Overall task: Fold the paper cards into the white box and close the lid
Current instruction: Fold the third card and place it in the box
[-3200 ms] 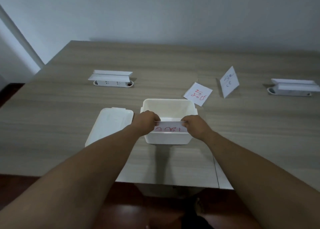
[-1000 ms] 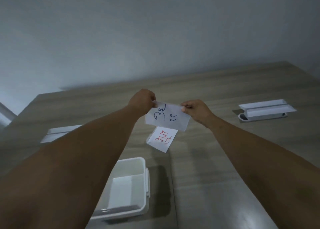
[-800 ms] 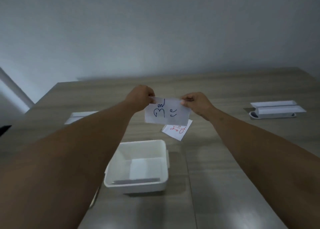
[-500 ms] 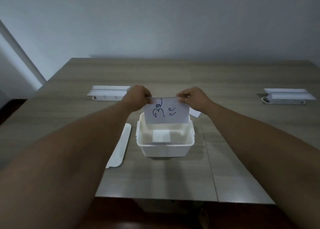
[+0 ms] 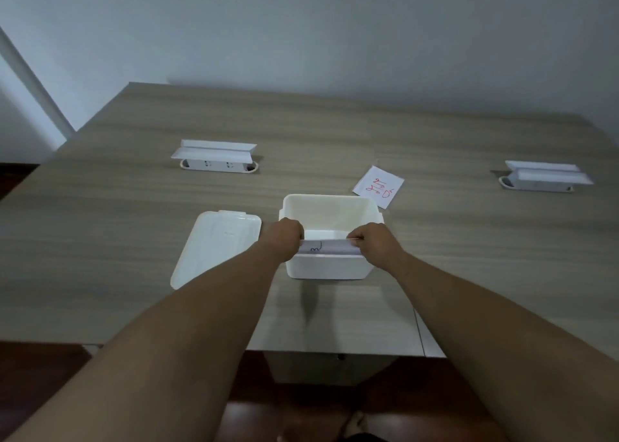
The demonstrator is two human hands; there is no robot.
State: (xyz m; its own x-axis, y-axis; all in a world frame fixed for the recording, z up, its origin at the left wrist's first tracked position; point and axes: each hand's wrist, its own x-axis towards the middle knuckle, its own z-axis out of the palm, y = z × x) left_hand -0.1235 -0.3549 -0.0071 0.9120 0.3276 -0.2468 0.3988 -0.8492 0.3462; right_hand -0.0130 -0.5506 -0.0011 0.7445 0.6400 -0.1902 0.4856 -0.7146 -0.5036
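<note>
Currently the folded card (image 5: 324, 246), blue ink showing, sits at the near rim of the white box (image 5: 328, 267), held level over the opening. Left hand (image 5: 285, 239) pinches its left end, right hand (image 5: 376, 242) its right end; both sets of fingers are closed on the paper, thumbs toward the camera. Whether the lower edge is already inside the box cannot be told; the hands cover the ends.

Lid (image 5: 216, 245) lies flat on the table (image 5: 100, 224) just left of the box, off it. One more card with red writing (image 5: 378, 186) lies on the table just beyond the box's far right corner, unfolded as far as can be seen. Two white socket units, left (image 5: 217, 156) and right (image 5: 544, 176), sit well apart from the work.

Risks, judged:
- card springs open on release and rides up over the rim, so the lid would not seat;
- uneven release tips the card onto the rim instead of inside;
- box is light and unheld, so a downward push on the near wall could tilt or slide it.
</note>
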